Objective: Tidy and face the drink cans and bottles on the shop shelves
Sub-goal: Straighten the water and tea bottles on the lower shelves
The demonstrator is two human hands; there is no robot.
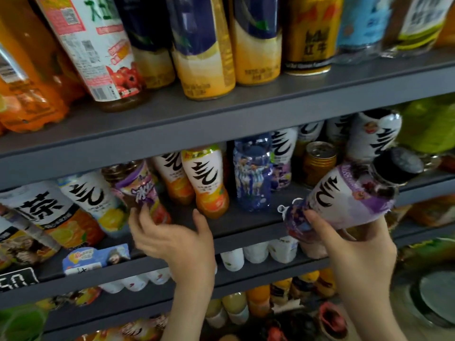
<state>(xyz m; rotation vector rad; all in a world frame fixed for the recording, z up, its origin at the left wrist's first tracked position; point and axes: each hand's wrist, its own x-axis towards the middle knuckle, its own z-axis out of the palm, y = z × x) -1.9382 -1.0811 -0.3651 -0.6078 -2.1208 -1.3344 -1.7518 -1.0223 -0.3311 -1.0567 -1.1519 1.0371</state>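
Observation:
My right hand grips a purple-and-white bottle with a black cap, tilted in front of the middle shelf. My left hand reaches in over the middle shelf's front edge, its fingers spread and holding nothing; the fingertips are at the foot of a purple-labelled bottle, the thumb close to an orange-and-white bottle. A blue bottle stands between my two hands, further back. More white-labelled bottles line the middle shelf on the left and at the back right.
The top shelf carries orange, red-label and yellow-and-navy bottles and a gold can. A gold can stands on the middle shelf behind my right hand. Small white bottles fill the shelf below. A price tag hangs at the left.

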